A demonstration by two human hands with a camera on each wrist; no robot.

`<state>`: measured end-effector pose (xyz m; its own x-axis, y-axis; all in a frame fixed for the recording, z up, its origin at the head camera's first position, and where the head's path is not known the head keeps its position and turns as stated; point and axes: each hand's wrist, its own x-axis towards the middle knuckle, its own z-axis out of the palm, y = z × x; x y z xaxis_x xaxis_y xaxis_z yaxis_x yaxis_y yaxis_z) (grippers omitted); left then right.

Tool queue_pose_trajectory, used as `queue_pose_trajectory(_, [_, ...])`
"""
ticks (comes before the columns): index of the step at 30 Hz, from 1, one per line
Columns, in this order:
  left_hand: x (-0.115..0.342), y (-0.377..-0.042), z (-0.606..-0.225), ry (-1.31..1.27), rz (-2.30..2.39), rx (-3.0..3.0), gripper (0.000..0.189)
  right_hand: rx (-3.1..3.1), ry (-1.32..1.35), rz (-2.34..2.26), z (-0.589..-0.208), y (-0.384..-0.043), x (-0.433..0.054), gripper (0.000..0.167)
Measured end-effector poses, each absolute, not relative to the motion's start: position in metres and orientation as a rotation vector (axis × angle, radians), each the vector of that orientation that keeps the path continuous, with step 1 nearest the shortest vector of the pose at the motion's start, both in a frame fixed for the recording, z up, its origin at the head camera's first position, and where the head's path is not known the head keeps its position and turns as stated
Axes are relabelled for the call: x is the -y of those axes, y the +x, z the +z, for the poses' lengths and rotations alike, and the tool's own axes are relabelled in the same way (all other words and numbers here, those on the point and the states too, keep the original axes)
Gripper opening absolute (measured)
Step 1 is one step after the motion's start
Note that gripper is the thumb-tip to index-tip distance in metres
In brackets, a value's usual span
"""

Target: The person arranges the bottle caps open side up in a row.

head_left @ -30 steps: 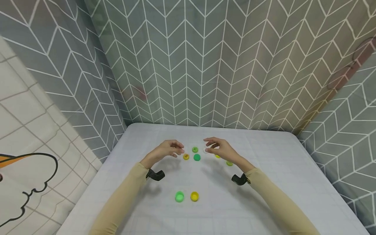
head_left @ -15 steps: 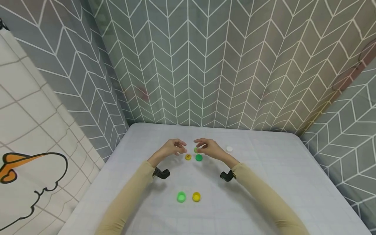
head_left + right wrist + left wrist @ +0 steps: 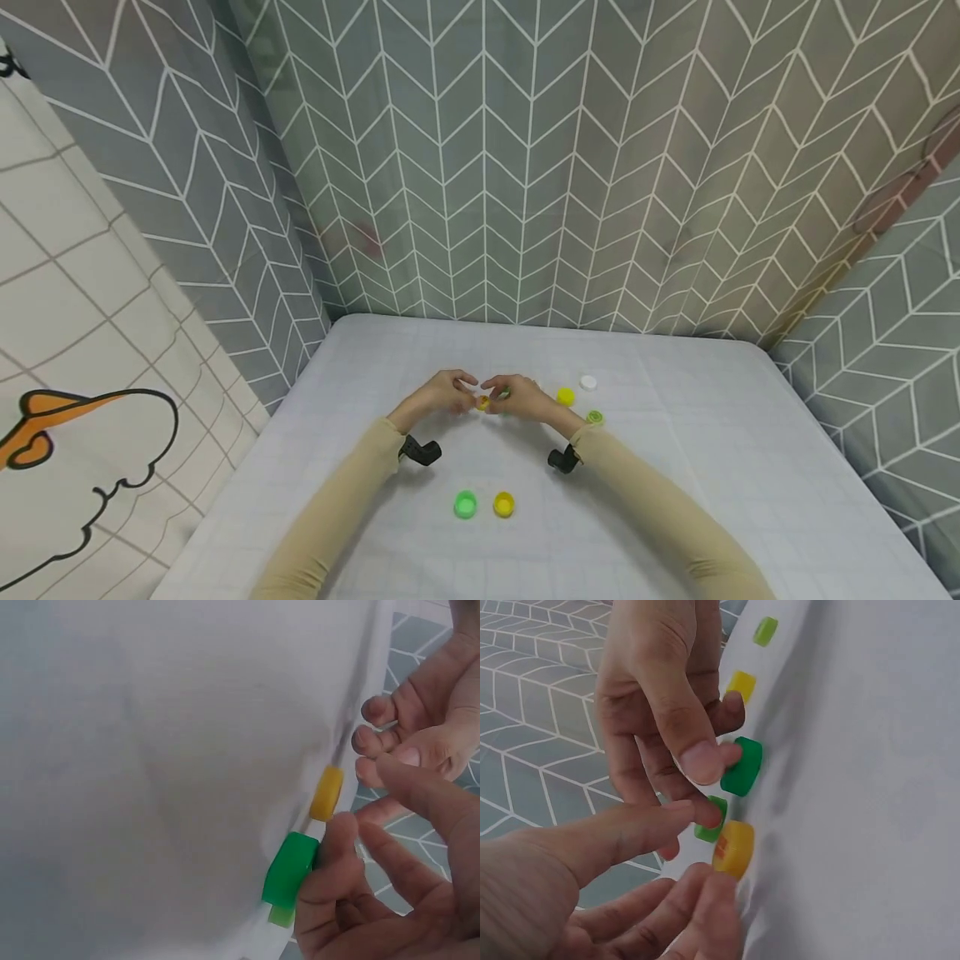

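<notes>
Between the two hands lies an orange-yellow bottle cap (image 3: 483, 403) on the white table. My left hand (image 3: 444, 393) is beside it, its fingertips close to the cap and the thumb held apart from the fingers. From the other side my right hand (image 3: 531, 402) reaches over, fingers loosely bent with nothing seen between them. Near the right fingers sits a dark green cap (image 3: 291, 868), which the left wrist view also shows. A lighter green cap (image 3: 711, 819) is partly covered by a right fingertip; whether they touch I cannot tell.
Right of the right hand lie a yellow cap (image 3: 565, 397), a white cap (image 3: 588, 382) and a light green cap (image 3: 595, 417). Nearer the body, a green cap (image 3: 465, 504) and a yellow cap (image 3: 504, 504) rest hollow side up. A patterned curtain (image 3: 525, 167) hangs behind the table.
My right hand has moved left, in to the orange-yellow cap, uncovering the yellow and light green caps. My left hand has come slightly lower, closer to the same cap.
</notes>
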<state>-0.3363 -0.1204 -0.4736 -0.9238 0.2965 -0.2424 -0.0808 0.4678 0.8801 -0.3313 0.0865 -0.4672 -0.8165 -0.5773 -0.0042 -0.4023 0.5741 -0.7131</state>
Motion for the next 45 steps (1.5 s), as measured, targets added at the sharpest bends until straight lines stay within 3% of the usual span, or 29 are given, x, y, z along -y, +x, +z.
queue_pose_trajectory(25, [0.106, -0.331, -0.49, 0.266, 1.317, -2.59, 0.026, -2.729, -0.766, -0.971, -0.481, -0.332, -0.07, 0.021])
queue_pose_trajectory(45, [0.11, -0.331, -0.485, 0.364, 1.392, -2.547, 0.024, -2.626, -0.824, -1.022, -0.47, -0.336, -0.085, 0.027])
